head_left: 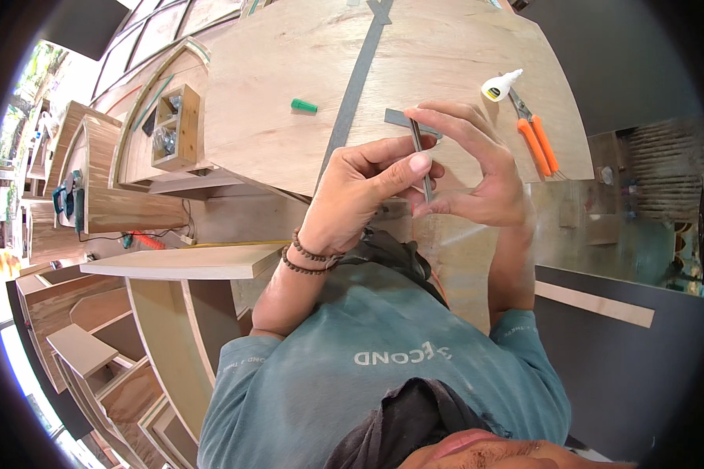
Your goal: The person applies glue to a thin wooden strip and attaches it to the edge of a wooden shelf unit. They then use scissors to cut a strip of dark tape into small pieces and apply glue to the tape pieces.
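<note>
Above the near edge of a plywood panel, both my hands hold a short, thin dark strip (417, 144), seen edge-on and looking like thin layers laid together. My left hand (371, 172), with beaded bracelets at the wrist, pinches its middle between thumb and fingers. My right hand (485, 160) spans its length, fingertips at the far end and thumb at the near end. Just beyond lies a flat grey piece (396, 117) on the plywood panel (258, 78), partly hidden by my fingers. A long grey strip (357, 84) runs across the panel to the left of my hands.
On the panel's right lie a white glue bottle (501, 85) and orange-handled snips (537, 142). A small green cap-like piece (304, 105) is at the left. Further left are a wooden box (181, 129) with small hardware, a power tool (70, 199) and wooden cabinet parts (156, 320).
</note>
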Tool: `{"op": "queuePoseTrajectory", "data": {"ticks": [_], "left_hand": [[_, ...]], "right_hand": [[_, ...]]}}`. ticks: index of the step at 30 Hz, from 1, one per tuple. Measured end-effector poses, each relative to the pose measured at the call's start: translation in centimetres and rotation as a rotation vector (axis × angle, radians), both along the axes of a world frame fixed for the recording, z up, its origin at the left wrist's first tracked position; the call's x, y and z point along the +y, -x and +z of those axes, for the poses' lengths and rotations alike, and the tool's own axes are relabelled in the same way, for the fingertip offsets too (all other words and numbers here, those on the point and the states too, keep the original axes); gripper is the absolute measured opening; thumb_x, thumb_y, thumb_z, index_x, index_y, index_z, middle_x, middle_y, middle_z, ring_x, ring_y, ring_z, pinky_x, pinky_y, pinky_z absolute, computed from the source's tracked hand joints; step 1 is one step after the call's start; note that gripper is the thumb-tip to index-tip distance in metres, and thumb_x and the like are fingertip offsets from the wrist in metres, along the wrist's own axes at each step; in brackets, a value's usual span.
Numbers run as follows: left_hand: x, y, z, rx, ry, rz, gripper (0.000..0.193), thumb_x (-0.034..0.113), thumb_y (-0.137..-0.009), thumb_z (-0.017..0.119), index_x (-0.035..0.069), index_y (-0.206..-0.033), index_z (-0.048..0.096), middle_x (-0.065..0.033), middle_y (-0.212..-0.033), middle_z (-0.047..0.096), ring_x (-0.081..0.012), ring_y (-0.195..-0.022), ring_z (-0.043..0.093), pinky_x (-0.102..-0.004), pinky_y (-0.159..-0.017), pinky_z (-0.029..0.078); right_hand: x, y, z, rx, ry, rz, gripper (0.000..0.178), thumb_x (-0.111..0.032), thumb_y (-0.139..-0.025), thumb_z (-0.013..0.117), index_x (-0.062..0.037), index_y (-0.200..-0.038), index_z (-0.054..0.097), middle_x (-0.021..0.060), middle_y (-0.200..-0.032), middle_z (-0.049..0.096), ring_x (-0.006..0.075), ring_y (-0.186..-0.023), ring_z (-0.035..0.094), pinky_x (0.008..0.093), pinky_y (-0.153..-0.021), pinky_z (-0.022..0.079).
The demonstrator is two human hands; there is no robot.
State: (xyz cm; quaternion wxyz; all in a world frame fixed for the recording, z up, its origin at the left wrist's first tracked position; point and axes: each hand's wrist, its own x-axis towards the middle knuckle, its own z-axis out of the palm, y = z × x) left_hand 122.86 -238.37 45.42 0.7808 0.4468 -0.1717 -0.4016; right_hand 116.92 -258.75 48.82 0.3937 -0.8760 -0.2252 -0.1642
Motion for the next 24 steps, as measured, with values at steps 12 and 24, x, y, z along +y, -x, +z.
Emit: {"op": "queuePoseTrajectory", "data": {"ticks": [12, 24], "left_hand": [[-0.2, 1.4, -0.7, 0.143, 0.061, 0.003, 0.042, 0.019, -0.097, 0.074, -0.005, -0.129, 0.066, -0.0087, -0.101, 0.073, -0.0135, -0.093, 0.07, -0.0268, -0.079, 0.058], [0.0, 2.1, -0.9, 0.126, 0.007, -0.011, 0.04, 0.019, -0.099, 0.071, -0.005, -0.13, 0.065, -0.0129, -0.105, 0.073, -0.017, -0.095, 0.071, -0.0293, -0.08, 0.059]], "right_hand": [[0.3, 1.0, -1.3, 0.025, -0.178, 0.047, 0.093, -0.035, -0.058, 0.098, -0.004, -0.138, 0.063, 0.0146, -0.135, 0.059, 0.0267, -0.125, 0.056, 0.0409, -0.102, 0.049], [0.0, 1.6, -2.1, 0.054, -0.193, 0.072, 0.088, -0.029, -0.059, 0.098, -0.0048, -0.137, 0.065, 0.0138, -0.133, 0.057, 0.0236, -0.12, 0.059, 0.0375, -0.095, 0.054]]}}
